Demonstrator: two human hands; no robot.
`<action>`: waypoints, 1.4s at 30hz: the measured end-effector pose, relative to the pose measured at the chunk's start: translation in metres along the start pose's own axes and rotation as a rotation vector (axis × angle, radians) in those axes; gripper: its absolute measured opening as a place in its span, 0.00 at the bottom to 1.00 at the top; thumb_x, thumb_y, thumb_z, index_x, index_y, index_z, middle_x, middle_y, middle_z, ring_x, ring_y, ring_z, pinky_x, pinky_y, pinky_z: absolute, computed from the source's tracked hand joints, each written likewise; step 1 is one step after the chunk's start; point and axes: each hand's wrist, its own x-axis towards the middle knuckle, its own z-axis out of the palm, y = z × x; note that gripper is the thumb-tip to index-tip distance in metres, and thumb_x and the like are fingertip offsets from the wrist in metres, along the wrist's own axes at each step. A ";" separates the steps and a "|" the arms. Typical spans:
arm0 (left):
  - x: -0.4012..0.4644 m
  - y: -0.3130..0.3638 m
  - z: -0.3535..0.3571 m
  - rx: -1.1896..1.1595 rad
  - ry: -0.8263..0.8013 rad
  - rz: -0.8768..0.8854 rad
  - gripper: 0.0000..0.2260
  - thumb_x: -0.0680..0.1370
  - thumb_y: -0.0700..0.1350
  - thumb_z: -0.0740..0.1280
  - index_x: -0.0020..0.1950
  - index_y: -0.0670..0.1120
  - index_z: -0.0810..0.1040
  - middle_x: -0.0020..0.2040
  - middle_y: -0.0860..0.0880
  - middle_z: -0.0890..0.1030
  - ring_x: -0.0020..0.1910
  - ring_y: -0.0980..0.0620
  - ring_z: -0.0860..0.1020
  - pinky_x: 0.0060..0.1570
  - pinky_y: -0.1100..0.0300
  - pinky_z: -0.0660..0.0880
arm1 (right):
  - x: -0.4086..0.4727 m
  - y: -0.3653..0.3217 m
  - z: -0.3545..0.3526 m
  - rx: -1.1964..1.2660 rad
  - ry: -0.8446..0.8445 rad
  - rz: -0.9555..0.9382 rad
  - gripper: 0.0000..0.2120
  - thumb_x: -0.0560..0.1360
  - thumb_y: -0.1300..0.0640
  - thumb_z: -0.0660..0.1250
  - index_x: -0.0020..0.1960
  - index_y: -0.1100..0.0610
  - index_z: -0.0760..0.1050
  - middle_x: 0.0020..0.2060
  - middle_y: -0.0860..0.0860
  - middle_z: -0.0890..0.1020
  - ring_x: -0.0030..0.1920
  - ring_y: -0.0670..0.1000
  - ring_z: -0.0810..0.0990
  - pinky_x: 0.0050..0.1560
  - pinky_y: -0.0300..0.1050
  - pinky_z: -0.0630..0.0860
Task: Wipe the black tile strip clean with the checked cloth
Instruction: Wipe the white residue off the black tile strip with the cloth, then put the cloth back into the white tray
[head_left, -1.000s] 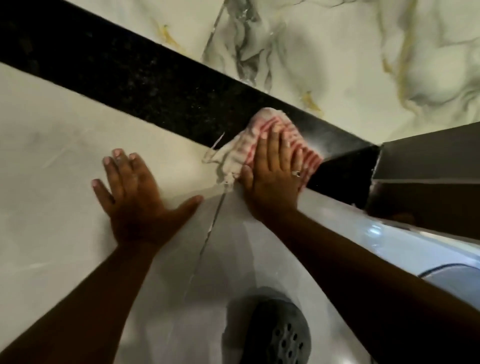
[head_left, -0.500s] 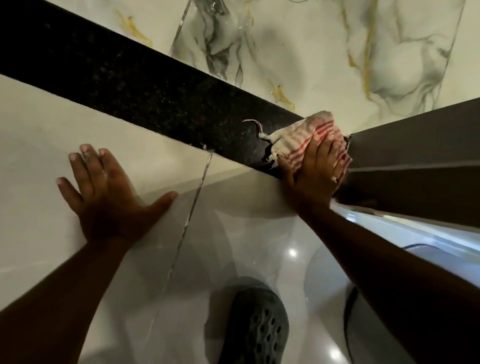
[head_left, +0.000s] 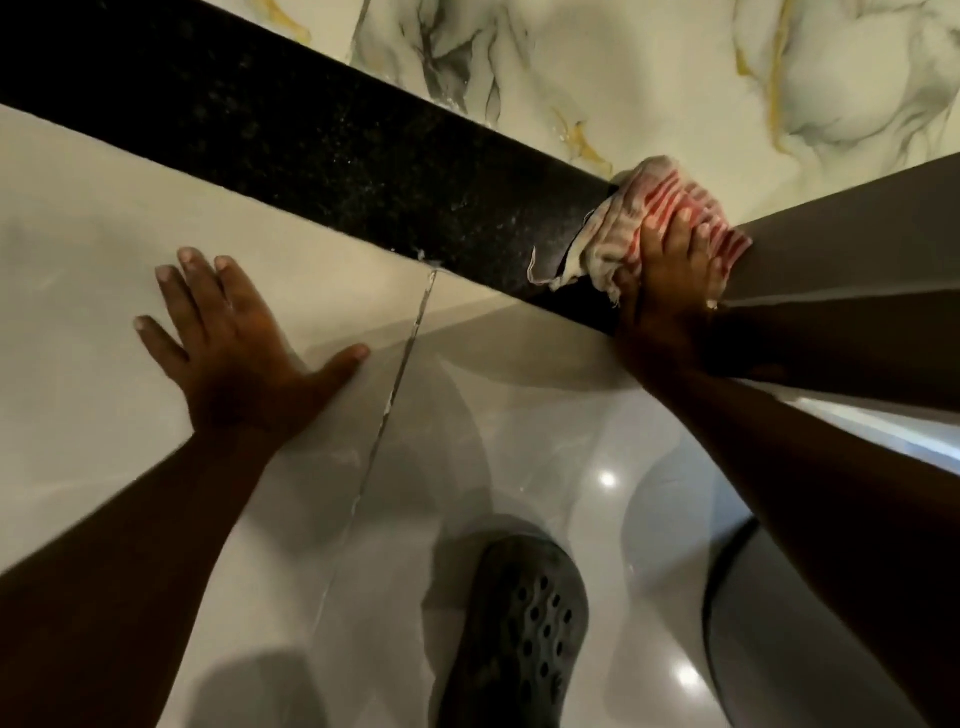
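A: Since a second ago, my right hand (head_left: 670, 280) slid the checked cloth (head_left: 660, 218) along the black tile strip (head_left: 337, 150) to its right end.

B: Grip?

A: Fingers together, pressing crumpled red-and-white weave flat on speckled glossy stone. Left hand (head_left: 234, 343) splayed on smooth pale tile below the strip.

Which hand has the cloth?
The right hand, pressing the checked cloth at the black tile strip's end; the left hand lies flat and bare on pale tile.

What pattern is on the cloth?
Red and white checks on the cloth, seen in the head view.
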 end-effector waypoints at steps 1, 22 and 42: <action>0.001 -0.001 -0.003 0.015 -0.046 0.000 0.63 0.64 0.84 0.54 0.82 0.38 0.45 0.83 0.34 0.47 0.82 0.33 0.46 0.74 0.28 0.45 | 0.004 -0.002 0.002 -0.028 0.000 0.020 0.24 0.82 0.49 0.53 0.75 0.57 0.64 0.76 0.63 0.63 0.75 0.66 0.60 0.72 0.65 0.55; -0.236 0.142 -0.335 0.264 -0.454 0.644 0.66 0.54 0.86 0.36 0.83 0.48 0.36 0.84 0.45 0.36 0.83 0.42 0.38 0.78 0.36 0.41 | -0.227 -0.013 -0.416 0.586 -0.070 0.117 0.23 0.82 0.65 0.55 0.76 0.58 0.63 0.76 0.54 0.65 0.75 0.41 0.61 0.68 0.24 0.52; -0.428 0.406 -0.211 0.275 -0.389 0.948 0.58 0.63 0.82 0.43 0.84 0.48 0.38 0.84 0.45 0.37 0.83 0.42 0.40 0.78 0.37 0.43 | -0.403 0.301 -0.336 0.143 -0.419 0.116 0.35 0.81 0.40 0.56 0.81 0.48 0.43 0.80 0.53 0.39 0.79 0.62 0.39 0.75 0.69 0.41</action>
